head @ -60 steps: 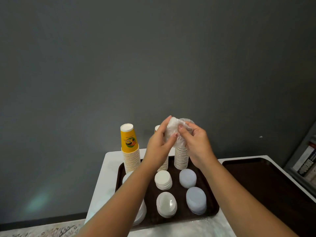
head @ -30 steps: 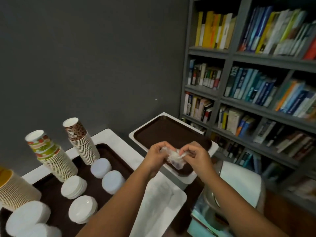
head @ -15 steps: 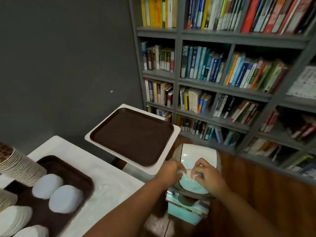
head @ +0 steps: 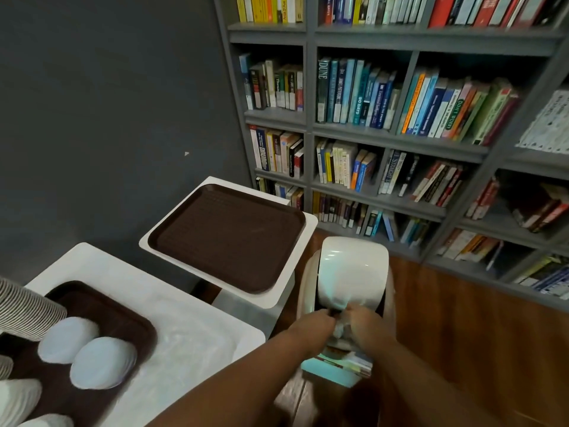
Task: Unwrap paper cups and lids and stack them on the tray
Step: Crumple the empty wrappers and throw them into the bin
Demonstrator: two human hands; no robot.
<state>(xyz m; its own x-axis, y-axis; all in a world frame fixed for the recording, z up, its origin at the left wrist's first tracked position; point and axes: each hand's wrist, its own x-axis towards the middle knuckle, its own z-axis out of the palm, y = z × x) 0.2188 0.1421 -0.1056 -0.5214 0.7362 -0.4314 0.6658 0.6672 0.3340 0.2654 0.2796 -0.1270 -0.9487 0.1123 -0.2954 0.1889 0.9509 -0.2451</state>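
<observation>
My left hand (head: pixel 317 323) and my right hand (head: pixel 363 322) meet low over a white swing-lid bin (head: pixel 351 272) and pinch a crumpled clear plastic wrapper (head: pixel 340 328) between them at the bin's opening. At the far left a brown tray (head: pixel 135 328) on a white table (head: pixel 191 334) carries stacks of bluish lids (head: pixel 101 363), white lids (head: pixel 15 402) and the edge of a paper cup stack (head: pixel 24 312). Most of that tray lies outside the view.
A second brown tray (head: pixel 228 235) rests bare on a smaller white table (head: pixel 304 229) beyond the first. A grey bookshelf (head: pixel 400 134) full of books fills the right side. The bin stands on a pile of books (head: pixel 338 365) on the wooden floor (head: pixel 477 349).
The view has swung from the tray of cups to the right and down. Both hands carried the crumpled wrapper off the table and lowered it to the bin's opening.
</observation>
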